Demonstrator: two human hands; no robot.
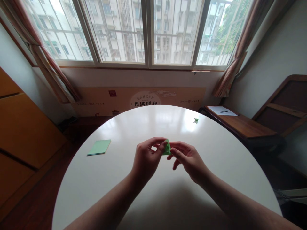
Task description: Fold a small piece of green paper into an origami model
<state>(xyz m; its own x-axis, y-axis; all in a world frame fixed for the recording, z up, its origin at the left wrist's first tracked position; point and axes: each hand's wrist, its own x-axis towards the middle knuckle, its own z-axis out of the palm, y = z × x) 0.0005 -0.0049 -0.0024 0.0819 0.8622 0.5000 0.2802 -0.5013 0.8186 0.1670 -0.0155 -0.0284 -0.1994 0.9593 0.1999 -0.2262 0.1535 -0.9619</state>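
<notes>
A small folded piece of green paper is held above the round white table, pinched between both hands. My left hand grips its left side with thumb and fingertips closed on it. My right hand pinches its right side with thumb and forefinger, the other fingers curled. A stack of green paper sheets lies flat on the table to the left of my hands. A tiny folded green paper figure sits far off on the right part of the table.
A wooden side table with a white sheet and pen stands at the right. A wooden cabinet is on the left. A printed cardboard panel leans under the window.
</notes>
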